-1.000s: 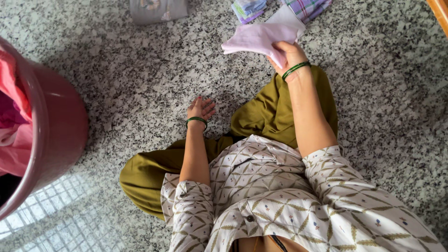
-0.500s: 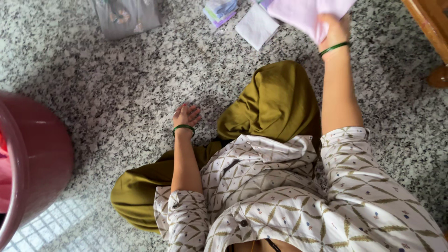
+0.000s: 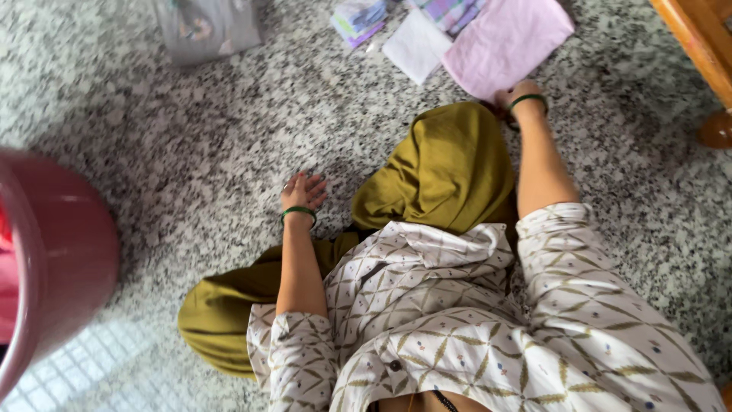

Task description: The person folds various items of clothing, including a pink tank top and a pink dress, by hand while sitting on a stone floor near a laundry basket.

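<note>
bucket (image 3: 53,259): red, at the left edge of the view, standing on the floor (image 3: 191,145). pink fabric shows at its inner left side; the rest of the interior is out of frame.

right hand (image 3: 512,98): reached forward past the raised knee, resting on the near edge of the pink cloth (image 3: 507,42). the cloth lies flat and folded on the floor, extending away from the hand toward the top of the view. the fingers are mostly hidden by the wrist and the bangle; whether they pinch the cloth or only press on it cannot be told.

left hand (image 3: 303,191): palm down on the bare floor, fingers spread, holding nothing. it is well apart from the pink cloth.

white cloth (image 3: 415,46): a folded square just left of the pink cloth, touching its edge. checked cloth (image 3: 450,11): partly under the pink cloth's far edge. small packet (image 3: 358,17): multicoloured, flat, just left of the white cloth.

clear bag (image 3: 206,27): at the top left, lying on the floor, with pale printed contents that are too blurred to identify.
</note>
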`<state>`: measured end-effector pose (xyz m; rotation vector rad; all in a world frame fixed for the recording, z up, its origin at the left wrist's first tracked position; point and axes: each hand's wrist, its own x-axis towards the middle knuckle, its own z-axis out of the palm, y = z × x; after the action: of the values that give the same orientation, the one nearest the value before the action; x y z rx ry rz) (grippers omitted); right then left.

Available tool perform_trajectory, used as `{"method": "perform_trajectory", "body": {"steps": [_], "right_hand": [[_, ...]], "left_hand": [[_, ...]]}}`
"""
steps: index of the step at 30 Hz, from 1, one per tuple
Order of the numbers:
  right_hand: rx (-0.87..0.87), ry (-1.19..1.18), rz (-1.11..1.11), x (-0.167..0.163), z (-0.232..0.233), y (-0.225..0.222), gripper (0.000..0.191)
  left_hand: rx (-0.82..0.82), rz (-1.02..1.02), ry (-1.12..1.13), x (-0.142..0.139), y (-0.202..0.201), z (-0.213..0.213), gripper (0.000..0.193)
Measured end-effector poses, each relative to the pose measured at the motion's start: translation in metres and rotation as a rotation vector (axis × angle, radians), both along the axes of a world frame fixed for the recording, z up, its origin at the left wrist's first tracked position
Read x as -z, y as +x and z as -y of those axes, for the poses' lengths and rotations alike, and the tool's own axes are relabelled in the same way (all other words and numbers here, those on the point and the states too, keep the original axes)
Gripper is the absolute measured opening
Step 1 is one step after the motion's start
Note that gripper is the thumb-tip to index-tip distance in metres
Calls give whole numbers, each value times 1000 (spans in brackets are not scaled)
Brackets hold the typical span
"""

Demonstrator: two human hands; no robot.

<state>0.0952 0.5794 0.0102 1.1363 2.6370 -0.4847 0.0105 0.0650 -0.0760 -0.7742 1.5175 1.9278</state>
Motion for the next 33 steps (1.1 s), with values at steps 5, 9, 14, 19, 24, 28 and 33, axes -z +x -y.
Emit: {"method": "perform_trajectory", "body": {"steps": [5,9,14,19,24,28,33], "right_hand": [[-253,258,-35,-38,41,-53,37],[-523,-47,-430,-41,140,-94,29],[-915,-461,-448,20,276,-104,50],[-1331,-72,98,73,341,-77,97],[-1353,-98,203,77,335,-76,107],[-1380,39,330,78,338,-80,115],[-1426,115,293,87,336,-77,117]], "left_hand": [[-36,7,-16,3,-1,-6,44],[-27,-8,27,11,-1,-11,40],[-28,-20,30,6,3,-10,39],[-63,11,-54,-10,0,-14,43],[58,43,-271,-16,-7,-22,48],[223,-266,-597,-10,-7,-27,51],[-23,-582,-566,-23,-27,-14,52]]}}
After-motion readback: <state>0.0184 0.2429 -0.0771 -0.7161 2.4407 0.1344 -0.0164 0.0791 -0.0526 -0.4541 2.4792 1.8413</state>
